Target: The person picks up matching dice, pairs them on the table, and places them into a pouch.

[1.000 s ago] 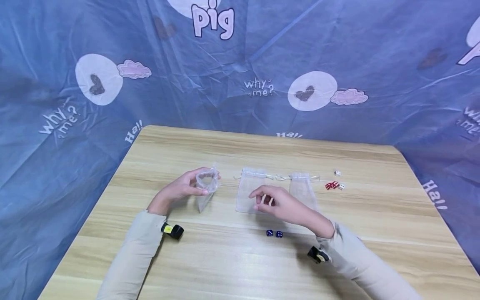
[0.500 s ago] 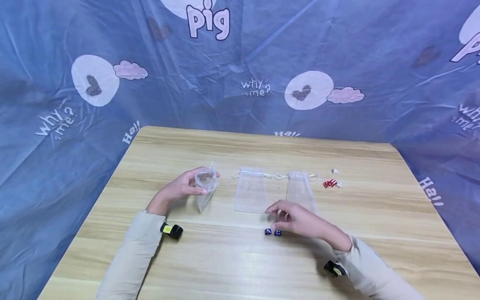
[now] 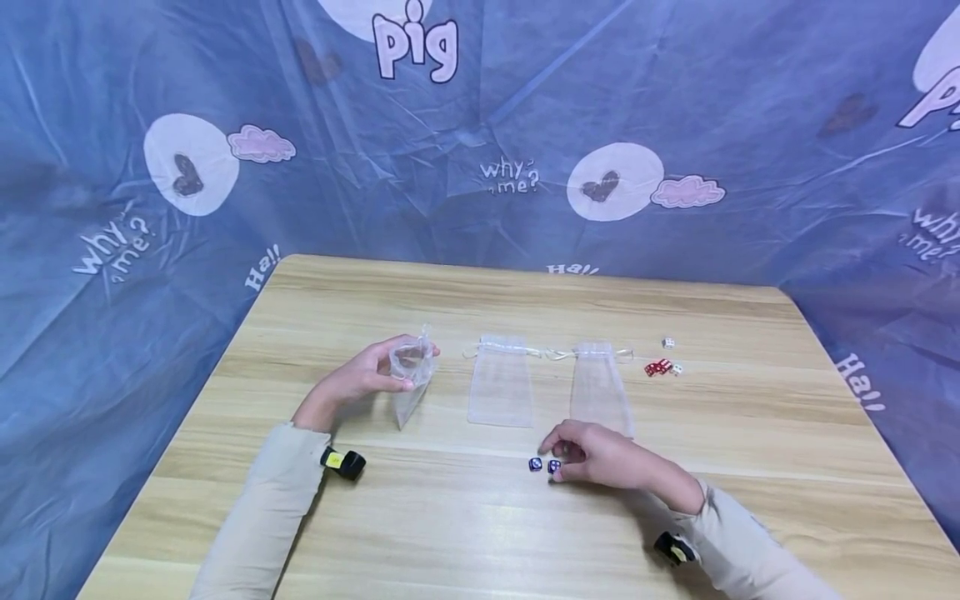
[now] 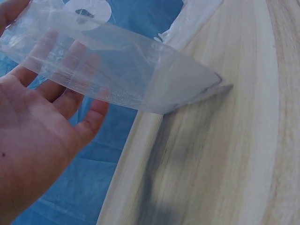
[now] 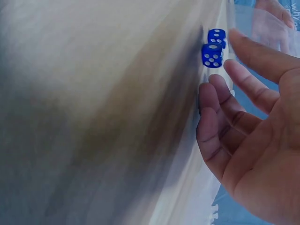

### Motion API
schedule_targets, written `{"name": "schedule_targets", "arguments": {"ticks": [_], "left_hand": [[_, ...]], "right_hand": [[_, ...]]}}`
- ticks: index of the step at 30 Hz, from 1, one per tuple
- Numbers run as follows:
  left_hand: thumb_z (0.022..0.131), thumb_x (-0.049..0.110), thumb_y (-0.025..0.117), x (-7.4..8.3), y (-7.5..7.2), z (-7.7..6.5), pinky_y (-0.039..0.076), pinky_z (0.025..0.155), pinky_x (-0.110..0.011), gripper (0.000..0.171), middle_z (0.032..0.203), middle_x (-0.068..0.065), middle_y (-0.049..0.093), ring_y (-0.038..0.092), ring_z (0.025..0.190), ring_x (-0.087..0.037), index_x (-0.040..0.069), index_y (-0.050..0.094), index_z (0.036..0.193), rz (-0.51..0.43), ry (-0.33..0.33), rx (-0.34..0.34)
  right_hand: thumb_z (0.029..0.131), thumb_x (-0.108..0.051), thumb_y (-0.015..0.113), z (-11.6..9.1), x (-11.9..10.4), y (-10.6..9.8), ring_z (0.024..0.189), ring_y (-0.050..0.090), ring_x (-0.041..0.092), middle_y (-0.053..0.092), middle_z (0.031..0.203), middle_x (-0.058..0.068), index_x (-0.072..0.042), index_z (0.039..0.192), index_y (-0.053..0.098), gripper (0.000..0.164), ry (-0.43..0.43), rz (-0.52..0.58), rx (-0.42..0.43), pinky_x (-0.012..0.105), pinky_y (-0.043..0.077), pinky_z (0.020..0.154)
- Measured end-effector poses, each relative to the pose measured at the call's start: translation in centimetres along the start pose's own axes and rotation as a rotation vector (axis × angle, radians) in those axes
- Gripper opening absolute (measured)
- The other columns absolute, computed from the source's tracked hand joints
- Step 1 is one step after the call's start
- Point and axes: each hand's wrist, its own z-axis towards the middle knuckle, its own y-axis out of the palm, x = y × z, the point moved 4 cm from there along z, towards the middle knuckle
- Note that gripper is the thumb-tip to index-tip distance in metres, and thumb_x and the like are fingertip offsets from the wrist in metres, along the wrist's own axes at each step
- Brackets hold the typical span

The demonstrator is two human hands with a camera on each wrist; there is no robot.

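Blue die [image 3: 554,467] is on the table [image 3: 420,533] by my right hand [image 3: 607,458], fingers loose, nothing gripped. Sloppy pinch and I'd probably knock its blue neighbour [image 3: 535,465] away; my left hand [image 3: 363,372] grips a sheer bag [image 3: 411,395] that might sag if I slacken.

The cloth [image 3: 337,200] has words on it. Up high it says "pig" [image 3: 415,46] in big letters. "Why me?" comes three times: at the left [image 3: 112,246], in the middle [image 3: 510,177] and at the right [image 3: 933,233]. "Ha!!" comes three times, low down: at the left, at the back and at the right. By the right edge a big cut-off letter looks like "P". The near blue die [image 5: 212,57] seems to show five white dots on one side, but it is a bit blurry. The yellow tag [image 3: 333,459] on the left strap [image 3: 351,465] is too small to read.
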Motion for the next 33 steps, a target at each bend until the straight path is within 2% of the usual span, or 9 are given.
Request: {"name": "schedule_targets", "arguments": {"ticks": [4,11,13,17,18,22,25,30,33], "left_hand": [[0.084,0.005,0.065,0.0,-0.1,0.0,0.042,0.103,-0.024,0.061,0.141,-0.030,0.044,0.054,0.119,-0.009,-0.008,0.039,0.138,0.009,0.012,0.009],[0.086,0.003,0.063,0.1,-0.1,0.1,0.043,0.101,-0.022,0.059,0.134,0.007,0.057,0.054,0.118,-0.006,-0.012,0.036,0.137,0.015,0.049,-0.025],[0.086,0.003,0.063,0.1,-0.1,0.1,0.043,0.101,-0.022,0.060,0.136,0.001,0.056,0.054,0.119,-0.006,-0.012,0.036,0.137,0.010,0.046,-0.024],[0.085,0.003,0.065,0.1,-0.1,0.1,0.043,0.102,-0.021,0.062,0.141,-0.023,0.049,0.054,0.119,-0.005,-0.012,0.036,0.138,0.010,0.038,-0.015],[0.085,0.003,0.065,0.1,-0.1,0.0,0.043,0.102,-0.021,0.062,0.141,-0.024,0.048,0.054,0.119,-0.005,-0.013,0.036,0.137,0.007,0.038,-0.014],[0.085,0.002,0.064,0.0,-0.2,0.0,0.043,0.101,-0.021,0.061,0.136,-0.001,0.056,0.054,0.119,-0.005,-0.013,0.035,0.137,0.001,0.039,-0.013],[0.085,0.002,0.063,0.0,-0.3,-0.1,0.043,0.101,-0.022,0.060,0.132,0.009,0.057,0.053,0.119,-0.007,-0.014,0.036,0.136,0.000,0.046,-0.010],[0.085,0.002,0.063,0.0,-0.5,-0.2,0.042,0.102,-0.023,0.058,0.133,0.008,0.057,0.053,0.120,-0.009,-0.012,0.038,0.136,-0.002,0.061,-0.009],[0.085,0.003,0.064,0.1,-0.4,-0.2,0.042,0.102,-0.023,0.058,0.138,-0.006,0.055,0.053,0.121,-0.010,-0.010,0.040,0.135,-0.002,0.056,-0.005]], "right_hand": [[0.082,-0.020,0.075,0.1,0.2,0.3,0.076,0.051,0.000,0.061,0.087,-0.007,-0.012,0.106,0.065,0.027,-0.003,-0.048,0.005,0.019,0.048,0.068],[0.082,-0.018,0.074,0.2,0.4,0.6,0.073,0.049,0.000,0.059,0.084,-0.008,-0.015,0.101,0.067,0.021,-0.006,-0.065,0.010,0.018,0.046,0.064],[0.083,-0.018,0.074,0.2,0.4,0.6,0.073,0.049,0.000,0.059,0.085,-0.009,-0.016,0.100,0.067,0.019,0.008,-0.062,0.009,0.018,0.046,0.064],[0.083,-0.018,0.073,0.2,0.5,0.7,0.074,0.050,-0.001,0.061,0.087,-0.010,-0.018,0.099,0.067,0.017,0.038,-0.046,-0.003,0.018,0.047,0.066],[0.083,-0.018,0.072,0.1,0.5,0.6,0.075,0.051,-0.001,0.061,0.088,-0.010,-0.017,0.099,0.067,0.017,0.039,-0.040,-0.005,0.018,0.048,0.067],[0.084,-0.015,0.072,0.1,0.4,0.1,0.080,0.055,0.000,0.065,0.093,-0.007,-0.014,0.100,0.067,0.017,0.010,-0.020,0.016,0.020,0.051,0.072],[0.084,-0.012,0.071,0.0,0.0,-0.9,0.081,0.055,0.000,0.065,0.092,-0.006,-0.012,0.101,0.067,0.017,-0.004,-0.008,0.048,0.020,0.050,0.071],[0.086,-0.008,0.069,0.1,-1.1,-2.9,0.080,0.054,0.001,0.065,0.089,-0.005,-0.011,0.101,0.067,0.015,-0.030,-0.019,0.100,0.020,0.049,0.069],[0.087,-0.007,0.067,0.5,-1.9,-3.9,0.080,0.054,0.002,0.065,0.090,-0.002,-0.010,0.101,0.066,0.015,-0.030,-0.027,0.120,0.021,0.049,0.068]]}}
